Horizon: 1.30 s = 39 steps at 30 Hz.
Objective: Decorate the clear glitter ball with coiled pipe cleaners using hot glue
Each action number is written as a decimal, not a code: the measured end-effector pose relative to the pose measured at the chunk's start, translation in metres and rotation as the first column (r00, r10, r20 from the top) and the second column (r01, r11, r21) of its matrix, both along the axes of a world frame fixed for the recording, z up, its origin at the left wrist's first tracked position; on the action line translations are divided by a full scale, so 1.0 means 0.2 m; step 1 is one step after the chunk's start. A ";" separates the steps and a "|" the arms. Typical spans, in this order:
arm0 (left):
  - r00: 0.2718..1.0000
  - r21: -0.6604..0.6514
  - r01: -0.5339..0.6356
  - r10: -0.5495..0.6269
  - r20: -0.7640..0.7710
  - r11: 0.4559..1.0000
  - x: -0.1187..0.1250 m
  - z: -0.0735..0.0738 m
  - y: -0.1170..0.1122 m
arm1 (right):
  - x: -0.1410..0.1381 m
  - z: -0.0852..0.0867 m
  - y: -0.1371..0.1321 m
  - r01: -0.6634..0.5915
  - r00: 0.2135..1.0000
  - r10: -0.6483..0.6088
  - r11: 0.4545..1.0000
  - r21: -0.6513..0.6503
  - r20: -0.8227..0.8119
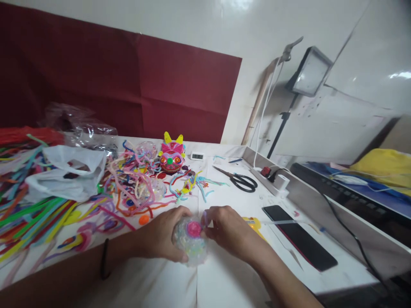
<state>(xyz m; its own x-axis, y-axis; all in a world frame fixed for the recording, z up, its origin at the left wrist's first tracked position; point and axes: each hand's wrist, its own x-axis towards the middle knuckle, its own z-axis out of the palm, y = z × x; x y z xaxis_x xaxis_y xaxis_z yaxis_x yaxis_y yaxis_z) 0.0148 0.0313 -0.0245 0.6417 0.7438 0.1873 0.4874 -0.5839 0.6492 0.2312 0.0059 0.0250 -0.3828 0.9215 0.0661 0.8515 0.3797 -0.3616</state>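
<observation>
My left hand [162, 235] is wrapped round a clear, pale ball [190, 246] with coloured threads inside and a pink round piece [194, 229] on its top. It holds the ball just above the white table [154, 282]. My right hand [226, 231] is closed in a pinch at the right edge of the pink piece, with a bit of pale pipe cleaner between the fingertips. Behind the hands lies a tangle of coloured pipe cleaners [141, 184], and a finished pink lion-head figure [171, 156] stands further back.
Black scissors [242, 180] lie at the back right. A dark phone [300, 241] lies right of my right hand, with a yellow glue gun [255, 224] between. A white plastic bag [69, 173] and bundles of long pipe cleaners [25, 205] fill the left. A power strip [272, 177] sits on the table's right edge.
</observation>
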 end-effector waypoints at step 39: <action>0.957 0.862 0.270 -0.024 -0.288 0.429 -0.01 -0.09 -0.08 | -0.03 0.00 0.02 0.123 0.992 -0.122 0.985 -0.121 0.017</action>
<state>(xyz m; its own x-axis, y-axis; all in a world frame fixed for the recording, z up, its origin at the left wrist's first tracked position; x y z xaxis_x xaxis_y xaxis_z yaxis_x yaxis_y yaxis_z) 0.0127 0.0147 -0.0425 0.8346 0.1349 0.5341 0.3757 -0.8485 -0.3728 0.2250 0.0105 0.0251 -0.2664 0.9624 -0.0525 0.8926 0.2258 -0.3901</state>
